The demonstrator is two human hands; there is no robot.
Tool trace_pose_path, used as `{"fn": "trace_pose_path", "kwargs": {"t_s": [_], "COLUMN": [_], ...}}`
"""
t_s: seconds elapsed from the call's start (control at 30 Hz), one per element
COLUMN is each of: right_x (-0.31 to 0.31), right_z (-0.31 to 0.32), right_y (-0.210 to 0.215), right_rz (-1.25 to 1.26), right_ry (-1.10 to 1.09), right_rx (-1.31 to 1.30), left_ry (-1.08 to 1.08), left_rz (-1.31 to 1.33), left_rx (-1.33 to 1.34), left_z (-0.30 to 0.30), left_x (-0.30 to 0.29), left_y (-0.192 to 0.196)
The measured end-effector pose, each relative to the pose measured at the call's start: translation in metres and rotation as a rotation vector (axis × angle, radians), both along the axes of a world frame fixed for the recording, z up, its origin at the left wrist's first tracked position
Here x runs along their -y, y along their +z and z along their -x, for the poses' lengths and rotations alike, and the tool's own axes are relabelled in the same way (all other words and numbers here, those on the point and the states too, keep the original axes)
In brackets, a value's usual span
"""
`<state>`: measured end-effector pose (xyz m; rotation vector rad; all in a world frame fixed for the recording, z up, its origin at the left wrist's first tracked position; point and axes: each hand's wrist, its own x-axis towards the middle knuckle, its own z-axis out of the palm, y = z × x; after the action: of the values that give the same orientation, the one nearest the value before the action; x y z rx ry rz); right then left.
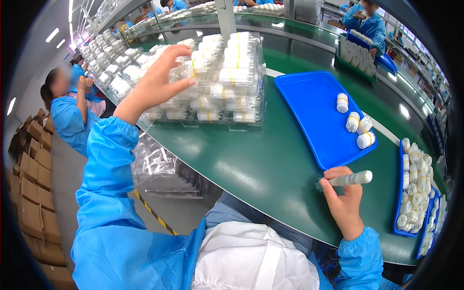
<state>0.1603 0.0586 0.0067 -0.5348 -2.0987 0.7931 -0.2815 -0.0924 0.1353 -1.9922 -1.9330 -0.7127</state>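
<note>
Clamping a white rod point(355, 178) in the right grip point(344, 199), just beside the blue tray point(309, 106); holding the left grip point(157, 83) apart over white bundles point(234, 77) left of that tray. Probably fetching or stacking, next needing a light pinch.

I wear loose bright-blue sleeves point(104, 181) with gathered cuffs point(356, 237), a creased white garment point(237, 258) in front, grey-blue trousers point(229, 207).

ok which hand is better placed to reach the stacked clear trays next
Likely the left hand: open, apparently empty and by the stacked clear trays, while the right hand holds a white rod near the blue tray.
</note>
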Motion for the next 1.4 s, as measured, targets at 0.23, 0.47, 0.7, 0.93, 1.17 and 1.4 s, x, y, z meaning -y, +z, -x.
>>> {"fn": "trace_pose_path", "kwargs": {"t_s": [0.23, 0.47, 0.7, 0.93, 1.17, 1.4], "right_x": [-0.002, -0.001, 0.000, -0.001, -0.001, -0.001], "right_z": [0.000, 0.000, -0.004, 0.002, 0.001, -0.002], "right_y": [0.000, 0.001, 0.001, -0.003, -0.015, -0.016], "right_rz": [-0.048, -0.062, -0.109, -0.155, -0.187, -0.178], "right_ry": [0.012, 0.007, 0.047, 0.090, 0.124, 0.182], "right_rx": [-0.037, -0.042, -0.028, 0.005, 0.100, 0.124], "left_ry": [0.146, 0.046, -0.040, 0.052, -0.423, -0.114], "left_rz": [0.042, 0.196, 0.289, -0.181, -0.153, 0.225], "left_rx": [0.373, -0.134, -0.035, -0.397, 0.040, 0.144], "left_z": [0.022, 0.004, -0.029, -0.102, -0.237, -0.256], "left_x": [-0.001, -0.008, -0.016, -0.045, -0.186, -0.339], "left_y": [-0.025, 0.003, -0.004, -0.015, -0.067, -0.116]}}
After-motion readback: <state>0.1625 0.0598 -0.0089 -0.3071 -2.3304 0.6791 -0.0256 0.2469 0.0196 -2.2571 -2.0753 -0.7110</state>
